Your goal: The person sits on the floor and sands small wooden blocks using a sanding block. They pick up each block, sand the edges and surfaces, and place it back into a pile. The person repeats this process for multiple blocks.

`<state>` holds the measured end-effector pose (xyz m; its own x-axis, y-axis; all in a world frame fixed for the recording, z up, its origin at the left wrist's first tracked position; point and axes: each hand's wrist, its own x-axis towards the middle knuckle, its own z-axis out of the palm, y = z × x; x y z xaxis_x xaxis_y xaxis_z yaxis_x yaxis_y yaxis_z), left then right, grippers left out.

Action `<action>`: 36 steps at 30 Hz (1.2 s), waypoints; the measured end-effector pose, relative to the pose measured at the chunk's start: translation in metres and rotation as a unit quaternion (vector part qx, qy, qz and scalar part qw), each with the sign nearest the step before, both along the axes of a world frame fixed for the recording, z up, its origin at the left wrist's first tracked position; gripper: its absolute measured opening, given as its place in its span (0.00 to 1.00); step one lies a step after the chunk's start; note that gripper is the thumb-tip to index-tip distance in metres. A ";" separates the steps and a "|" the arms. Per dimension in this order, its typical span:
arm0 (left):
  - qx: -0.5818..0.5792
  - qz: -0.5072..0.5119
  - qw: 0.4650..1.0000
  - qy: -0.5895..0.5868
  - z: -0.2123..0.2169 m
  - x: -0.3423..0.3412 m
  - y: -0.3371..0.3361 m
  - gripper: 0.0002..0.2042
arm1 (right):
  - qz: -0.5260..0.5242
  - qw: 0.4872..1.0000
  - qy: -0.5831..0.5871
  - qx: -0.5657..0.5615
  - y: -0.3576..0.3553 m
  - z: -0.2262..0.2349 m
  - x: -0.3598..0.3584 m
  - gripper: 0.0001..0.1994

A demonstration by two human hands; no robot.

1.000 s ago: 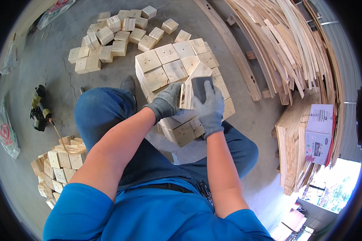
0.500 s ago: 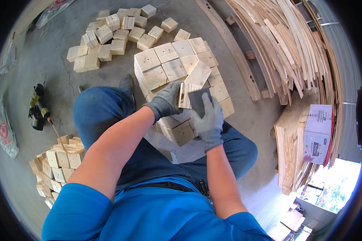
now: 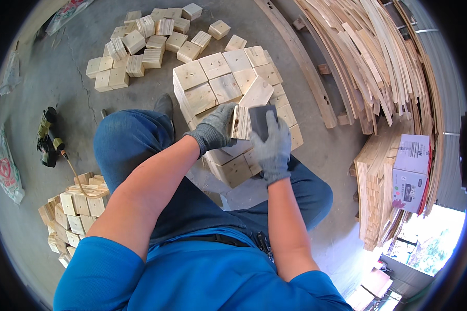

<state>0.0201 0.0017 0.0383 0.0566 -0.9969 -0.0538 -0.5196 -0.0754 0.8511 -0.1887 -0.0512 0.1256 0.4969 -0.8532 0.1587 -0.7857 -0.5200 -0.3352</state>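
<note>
In my gloved left hand (image 3: 218, 127) is a pale wooden block (image 3: 242, 123) with a layered, striped side, held over a stack of similar blocks (image 3: 225, 88) between my knees. My gloved right hand (image 3: 273, 147) grips a flat dark grey sanding block (image 3: 263, 119) against or just over the block's right side; contact is hard to make out. Just beyond, a smooth pale wooden face (image 3: 258, 92) lies at a slant on the stack. Whether it belongs to the held block, I cannot tell.
Loose wooden blocks (image 3: 135, 41) lie on the concrete floor at the far left. More blocks are piled (image 3: 78, 207) at the near left, by a nail gun (image 3: 47, 137) with a hose. Long wooden strips (image 3: 347, 57) and a cardboard box (image 3: 411, 173) stand at the right.
My right hand and the sanding block have shifted slightly away from me and to the right, and the sanding block has turned a little. My left hand stays about where it was.
</note>
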 end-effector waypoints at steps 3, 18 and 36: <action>-0.013 -0.002 1.000 -0.003 -0.003 -0.001 -0.001 0.52 | 0.023 1.000 0.016 0.004 0.048 0.012 -0.020 0.41; 0.007 -0.003 1.000 0.000 0.000 0.002 -0.002 0.56 | -0.006 0.999 0.036 -0.001 -0.047 0.007 0.037 0.40; 0.004 0.004 1.000 0.000 0.000 -0.001 -0.003 0.55 | 0.064 0.996 0.054 0.018 0.070 0.024 -0.019 0.42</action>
<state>0.0190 -0.0010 0.0382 0.0649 -0.9960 -0.0611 -0.5192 -0.0860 0.8503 -0.2081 0.0188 0.1494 0.6145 -0.7859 0.0685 -0.7465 -0.6074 -0.2717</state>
